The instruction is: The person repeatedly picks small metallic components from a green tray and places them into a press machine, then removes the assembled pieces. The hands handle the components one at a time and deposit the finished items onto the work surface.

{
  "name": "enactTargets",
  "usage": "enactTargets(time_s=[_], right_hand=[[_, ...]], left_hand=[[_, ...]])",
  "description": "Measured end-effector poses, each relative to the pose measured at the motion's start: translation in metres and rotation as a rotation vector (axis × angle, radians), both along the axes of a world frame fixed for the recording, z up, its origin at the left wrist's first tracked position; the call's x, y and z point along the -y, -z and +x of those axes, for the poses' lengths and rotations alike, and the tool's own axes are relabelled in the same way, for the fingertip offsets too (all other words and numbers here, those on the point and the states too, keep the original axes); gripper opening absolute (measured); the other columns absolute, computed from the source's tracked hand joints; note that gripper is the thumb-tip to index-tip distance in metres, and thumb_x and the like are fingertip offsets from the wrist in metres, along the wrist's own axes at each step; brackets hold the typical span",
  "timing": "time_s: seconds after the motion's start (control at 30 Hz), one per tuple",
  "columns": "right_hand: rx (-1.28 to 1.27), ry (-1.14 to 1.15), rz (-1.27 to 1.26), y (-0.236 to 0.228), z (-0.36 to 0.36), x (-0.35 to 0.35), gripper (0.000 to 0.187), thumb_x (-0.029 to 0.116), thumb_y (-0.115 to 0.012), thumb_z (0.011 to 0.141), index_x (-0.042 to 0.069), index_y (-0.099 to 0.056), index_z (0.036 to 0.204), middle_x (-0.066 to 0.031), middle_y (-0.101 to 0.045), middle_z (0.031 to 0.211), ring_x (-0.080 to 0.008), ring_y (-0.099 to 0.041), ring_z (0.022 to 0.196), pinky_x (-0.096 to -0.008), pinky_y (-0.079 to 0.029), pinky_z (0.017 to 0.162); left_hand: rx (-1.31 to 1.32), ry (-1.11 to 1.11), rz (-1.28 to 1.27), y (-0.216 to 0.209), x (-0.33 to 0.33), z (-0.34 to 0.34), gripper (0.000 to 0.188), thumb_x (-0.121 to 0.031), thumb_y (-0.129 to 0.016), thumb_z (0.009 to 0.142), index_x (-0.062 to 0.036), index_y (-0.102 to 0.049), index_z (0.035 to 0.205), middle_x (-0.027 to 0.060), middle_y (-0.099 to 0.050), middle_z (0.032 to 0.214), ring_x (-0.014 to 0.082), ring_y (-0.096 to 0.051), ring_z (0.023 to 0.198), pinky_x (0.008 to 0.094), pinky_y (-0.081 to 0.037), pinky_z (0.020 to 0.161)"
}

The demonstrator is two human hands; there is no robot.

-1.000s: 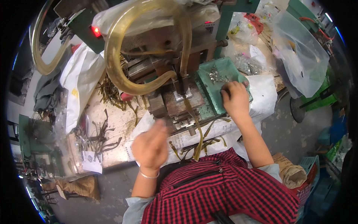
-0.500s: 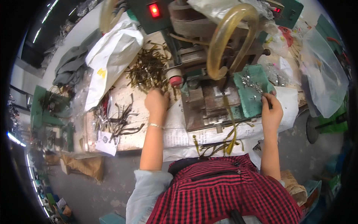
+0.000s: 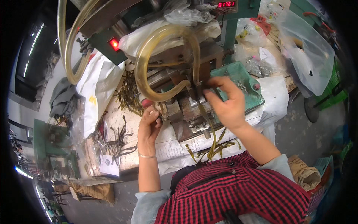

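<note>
My right hand (image 3: 229, 106) is at the die of a bench press (image 3: 186, 127), its thumb and forefinger curled close to the press head. Whatever they pinch is too small to make out. From the die an olive strap (image 3: 209, 125) trails toward me, over more straps at the bench edge. My left hand (image 3: 148, 125) is beside the machine's left side, just below a red button (image 3: 147, 103). Its fingers are curled round something dark that I cannot identify. Behind that hand lies a pile of olive straps (image 3: 126, 91), partly hidden by the machine.
A green tray (image 3: 257, 98) of small metal pieces sits right of the die. A thick yellowish hose (image 3: 143, 71) loops over the press. Dark straps (image 3: 121, 140) and a white bag (image 3: 95, 93) lie left. A clear plastic bag (image 3: 309, 52) hangs at the right.
My right hand has gone from the green tray leftward to the press die. My left hand has drawn back from the strap pile toward the machine's side. The whole view has shifted and tilted.
</note>
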State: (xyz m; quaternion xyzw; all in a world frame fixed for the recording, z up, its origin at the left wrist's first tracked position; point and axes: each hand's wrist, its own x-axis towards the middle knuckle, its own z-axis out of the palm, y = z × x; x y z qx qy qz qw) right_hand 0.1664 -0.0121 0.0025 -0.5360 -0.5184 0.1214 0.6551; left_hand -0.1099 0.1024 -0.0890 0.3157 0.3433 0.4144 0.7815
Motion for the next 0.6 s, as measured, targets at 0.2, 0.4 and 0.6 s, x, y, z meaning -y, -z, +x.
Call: enactTargets(time_s=[0.2,0.4,0.6], right_hand=[[-0.385,-0.070,0.022,0.007,-0.019,0.002,0.035,-0.004,-0.072,0.090,-0.002,-0.061,0.124,-0.0073,-0.073,0.107,-0.0124,-0.069,0.098,-0.0263,-0.053,0.088],[-0.430,-0.204,-0.032,-0.021,-0.036,0.015,0.046,-0.003,-0.071,0.089,-0.002,-0.058,0.133,-0.0111,-0.065,0.129,-0.0187,-0.065,0.113,-0.0335,-0.050,0.100],[-0.156,-0.031,-0.056,0.010,-0.003,0.038,0.056,0.001,-0.071,0.090,0.001,-0.054,0.144,-0.0136,-0.065,0.134,-0.0226,-0.063,0.121,-0.0359,-0.048,0.107]], left_hand=[[-0.155,-0.344,0.359,-0.078,0.048,0.037,0.017,-0.023,-0.059,0.107,-0.0066,-0.058,0.109,0.0110,-0.070,0.088,0.0182,-0.067,0.064,0.0246,-0.047,0.050],[-0.269,-0.468,1.000,-0.122,0.084,0.064,0.010,-0.007,-0.059,0.105,-0.0006,-0.052,0.108,0.0195,-0.072,0.092,0.0231,-0.073,0.076,0.0315,-0.060,0.061],[-0.405,-0.546,0.748,-0.093,0.070,0.044,0.012,-0.009,-0.060,0.104,0.0009,-0.059,0.110,0.0145,-0.074,0.093,0.0177,-0.071,0.072,0.0264,-0.053,0.063]])
